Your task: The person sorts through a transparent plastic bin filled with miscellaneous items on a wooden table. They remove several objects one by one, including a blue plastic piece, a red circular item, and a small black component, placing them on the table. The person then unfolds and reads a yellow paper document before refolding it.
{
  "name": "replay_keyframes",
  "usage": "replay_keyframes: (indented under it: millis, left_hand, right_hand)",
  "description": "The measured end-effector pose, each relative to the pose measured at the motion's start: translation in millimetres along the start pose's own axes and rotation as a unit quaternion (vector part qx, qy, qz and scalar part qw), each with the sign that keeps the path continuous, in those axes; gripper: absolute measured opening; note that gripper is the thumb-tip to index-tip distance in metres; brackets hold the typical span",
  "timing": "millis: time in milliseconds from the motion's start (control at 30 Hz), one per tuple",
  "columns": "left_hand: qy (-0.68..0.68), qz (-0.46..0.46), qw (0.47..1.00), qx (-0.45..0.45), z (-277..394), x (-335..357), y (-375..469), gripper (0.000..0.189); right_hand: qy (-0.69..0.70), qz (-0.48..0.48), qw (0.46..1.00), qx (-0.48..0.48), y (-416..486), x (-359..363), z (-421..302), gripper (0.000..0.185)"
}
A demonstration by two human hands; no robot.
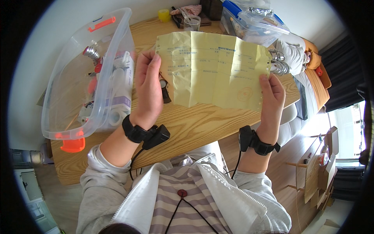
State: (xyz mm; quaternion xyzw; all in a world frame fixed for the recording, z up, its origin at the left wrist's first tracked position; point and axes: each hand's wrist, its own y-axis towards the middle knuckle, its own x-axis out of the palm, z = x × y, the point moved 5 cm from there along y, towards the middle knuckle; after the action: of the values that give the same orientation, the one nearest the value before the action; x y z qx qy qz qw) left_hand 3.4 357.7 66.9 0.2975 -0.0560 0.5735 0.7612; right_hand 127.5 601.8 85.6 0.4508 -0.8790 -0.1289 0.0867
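Observation:
A creased yellow paper form point(214, 70) is stretched out between my two hands, above the wooden table. It bears print and a round red stamp, and its side edges have punched holes. My left hand point(148, 84) pinches its left edge, thumb on the side facing me. On the right, my right hand point(272, 93) grips the lower right corner. Just beside my left hand lies a small dark object point(165, 90), partly hidden by the hand and paper. Coiled grey cables point(280, 68) show past the paper's right edge. Each wrist wears a black strapped device.
At the left stands a clear plastic bin point(73, 117) with orange latches, holding boxes and a tape roll. A blue-handled clear box point(251, 29), a glass jar point(192, 23) and yellow tape point(164, 15) sit at the back of the wooden table point(198, 124). A bed point(314, 87) is to the right.

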Motion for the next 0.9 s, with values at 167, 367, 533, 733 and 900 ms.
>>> replay_keyframes:
  millis: [167, 367, 533, 733, 900]
  left_hand:
    - [0.007, 0.005, 1.0, -0.005, 1, 1, 0, 0.01]
    - [0.017, 0.0, 1.0, -0.01, 2, 2, -1, 0.011]
    - [0.003, -0.017, 1.0, -0.016, 2, 4, -1, 0.012]
    - [0.002, -0.014, 1.0, -0.017, 3, 5, -2, 0.011]
    - [-0.001, -0.016, 1.0, -0.02, 3, 5, -2, 0.012]
  right_hand:
    - [0.0, -0.003, 1.0, 0.002, 0, 2, 0, 0.018]
    - [0.001, -0.011, 1.0, 0.002, 0, 5, -1, 0.018]
    - [0.002, -0.012, 1.0, 0.004, 0, 9, -2, 0.018]
    - [-0.001, -0.022, 1.0, 0.002, 1, 14, -3, 0.018]
    - [0.008, -0.016, 1.0, 0.001, 0, 17, -3, 0.02]
